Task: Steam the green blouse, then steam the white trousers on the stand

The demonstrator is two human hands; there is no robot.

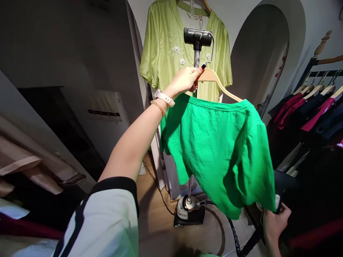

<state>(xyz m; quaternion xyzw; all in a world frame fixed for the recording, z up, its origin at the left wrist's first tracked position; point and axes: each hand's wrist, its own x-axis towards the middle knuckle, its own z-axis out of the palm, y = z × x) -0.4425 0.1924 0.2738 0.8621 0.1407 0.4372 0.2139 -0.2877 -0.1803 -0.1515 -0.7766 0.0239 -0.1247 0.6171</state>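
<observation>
I can't read a word from here: the little tag [190, 15] at twelve o'clock, by the collar of the lime blouse [171, 53], shows print too small to make out, and the steamer base [187, 210] at six o'clock shows nothing legible either

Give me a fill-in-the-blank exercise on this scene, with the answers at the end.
The left hand grips the wooden ____ that carries the green shirt. The lime-green blouse hanging behind it is embroidered with white ____ on the chest. The base of the garment steamer stands on the ____.

Missing words: hanger; flowers; floor.
</observation>
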